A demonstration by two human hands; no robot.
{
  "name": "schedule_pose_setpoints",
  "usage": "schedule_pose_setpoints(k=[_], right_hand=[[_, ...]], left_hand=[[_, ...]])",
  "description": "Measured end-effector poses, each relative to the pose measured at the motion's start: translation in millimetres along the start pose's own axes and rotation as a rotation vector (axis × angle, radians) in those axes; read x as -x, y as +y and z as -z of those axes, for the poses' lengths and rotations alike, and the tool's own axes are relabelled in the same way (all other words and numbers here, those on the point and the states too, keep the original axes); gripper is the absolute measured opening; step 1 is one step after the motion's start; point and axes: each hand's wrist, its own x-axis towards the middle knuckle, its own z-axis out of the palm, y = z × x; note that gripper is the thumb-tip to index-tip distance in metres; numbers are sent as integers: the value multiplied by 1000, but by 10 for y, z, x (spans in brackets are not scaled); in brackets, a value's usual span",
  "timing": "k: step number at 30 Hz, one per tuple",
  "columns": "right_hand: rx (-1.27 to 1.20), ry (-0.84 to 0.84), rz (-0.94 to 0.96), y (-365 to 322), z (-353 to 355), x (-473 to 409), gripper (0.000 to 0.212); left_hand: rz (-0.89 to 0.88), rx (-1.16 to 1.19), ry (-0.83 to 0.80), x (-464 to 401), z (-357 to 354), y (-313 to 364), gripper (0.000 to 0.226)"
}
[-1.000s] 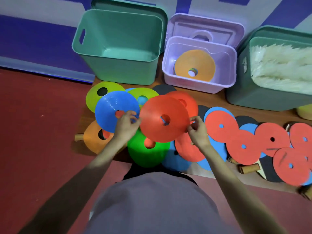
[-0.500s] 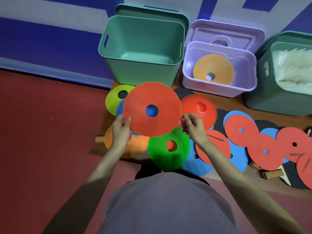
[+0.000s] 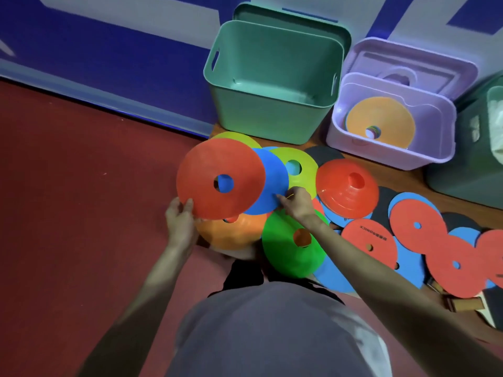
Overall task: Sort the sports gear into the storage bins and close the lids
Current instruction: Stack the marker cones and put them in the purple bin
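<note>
The left hand (image 3: 181, 223) is holding the red disc (image 3: 220, 178) by its lower edge, thumb on top and fingers curled beneath, lifting it over the cone pile on the floor in front of the green bin (image 3: 269, 85). The right hand (image 3: 295, 201) is pinching the edge of the blue disc (image 3: 269, 186) lying under the red one. An orange disc (image 3: 381, 121) is sitting inside the open lilac bin (image 3: 392, 148).
</note>
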Motion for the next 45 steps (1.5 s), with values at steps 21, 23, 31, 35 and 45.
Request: schedule_pose_setpoints(k=[21, 23, 31, 35, 45], right_hand=[[-389, 661, 173, 243, 629, 593, 12], [-350, 615, 219, 236, 575, 604, 10], [-180, 399, 303, 153, 373, 671, 13], [-143, 332, 314, 134, 353, 693, 17], [188, 204, 65, 358, 150, 919, 17]], left_hand=[[-113, -252, -57, -58, -237, -136, 3], [-83, -217, -141, -4, -321, -102, 5], [-42, -130, -415, 156, -468, -53, 13], [-33, -153, -421, 131, -443, -103, 10], [-125, -240, -203, 66, -252, -235, 12]])
